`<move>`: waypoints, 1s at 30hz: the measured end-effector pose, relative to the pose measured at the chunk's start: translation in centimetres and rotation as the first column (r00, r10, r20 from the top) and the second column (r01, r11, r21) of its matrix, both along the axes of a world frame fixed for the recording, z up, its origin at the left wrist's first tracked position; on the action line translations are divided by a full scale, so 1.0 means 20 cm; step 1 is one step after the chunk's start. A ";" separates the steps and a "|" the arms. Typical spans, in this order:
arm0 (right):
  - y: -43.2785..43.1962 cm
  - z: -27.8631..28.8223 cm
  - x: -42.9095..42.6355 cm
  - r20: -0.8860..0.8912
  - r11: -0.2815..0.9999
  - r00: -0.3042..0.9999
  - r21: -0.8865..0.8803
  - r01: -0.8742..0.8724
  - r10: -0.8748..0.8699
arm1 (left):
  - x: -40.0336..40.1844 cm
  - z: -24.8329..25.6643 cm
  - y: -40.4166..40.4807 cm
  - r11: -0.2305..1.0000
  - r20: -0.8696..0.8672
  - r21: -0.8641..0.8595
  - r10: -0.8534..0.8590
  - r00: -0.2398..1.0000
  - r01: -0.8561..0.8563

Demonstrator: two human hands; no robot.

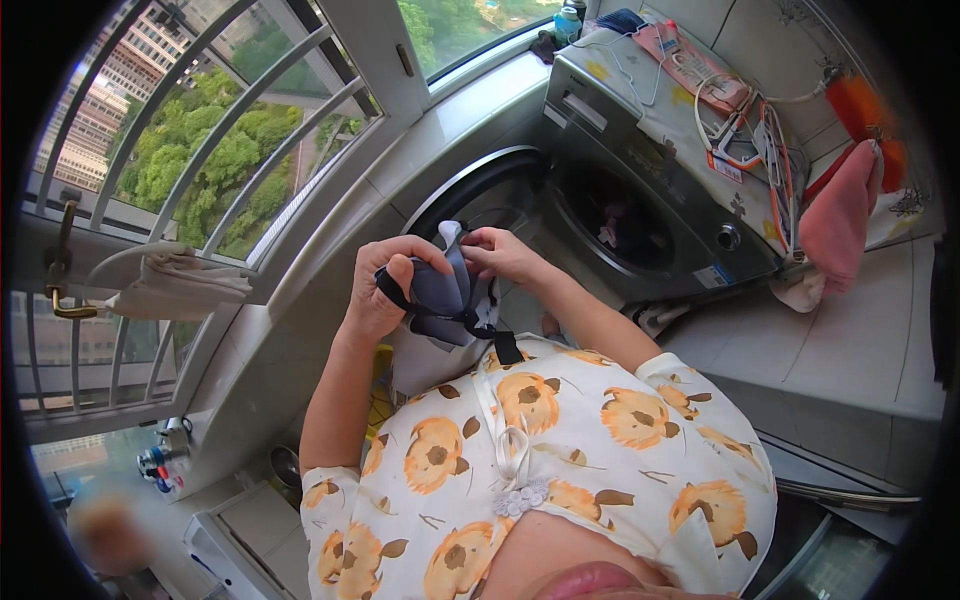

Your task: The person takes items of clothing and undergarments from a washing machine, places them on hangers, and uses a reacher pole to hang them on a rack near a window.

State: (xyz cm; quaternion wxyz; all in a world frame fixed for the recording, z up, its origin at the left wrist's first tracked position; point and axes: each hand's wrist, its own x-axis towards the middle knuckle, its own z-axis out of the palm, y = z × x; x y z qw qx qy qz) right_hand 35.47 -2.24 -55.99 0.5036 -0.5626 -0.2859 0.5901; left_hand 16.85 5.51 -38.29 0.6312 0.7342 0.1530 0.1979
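A bundled grey-blue fabric item [439, 292] with black straps and a white edge is between my two hands, in front of my chest. My left hand [386, 281] grips its side, with a black strap around or beside the thumb. At the top edge, my right hand [495, 255] pinches the fabric with thumb and fingers. A black strap end [508, 349] hangs towards my flowered top. Folds hide the item's full shape. Beyond the hands, the washing machine [667, 180] has its round door [480, 187] swung wide, and some cloth [611, 225] shows inside the drum.
Hangers [776, 165] and a pink packet [694, 67] lie on the machine's patterned cover. A pink cloth [840, 217] hangs at the right. Barred windows [202, 150] and a tiled ledge [450, 120] line the left. Below the hands stands a yellow basket [381, 382].
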 end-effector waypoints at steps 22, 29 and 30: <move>-0.34 0.43 0.30 0.917 0.994 0.390 -0.101 0.031 0.081 | -0.26 -0.25 0.13 0.883 -0.242 0.414 0.341 0.908 -0.221; -0.47 0.53 0.37 0.420 0.925 0.851 0.339 0.175 -0.315 | -0.21 -0.39 0.15 0.934 -0.192 -0.252 0.210 0.959 -0.255; -0.47 0.56 0.36 0.318 0.908 0.881 0.345 0.236 -0.350 | -0.19 -0.40 0.18 0.910 -0.094 -0.342 0.215 0.972 -0.234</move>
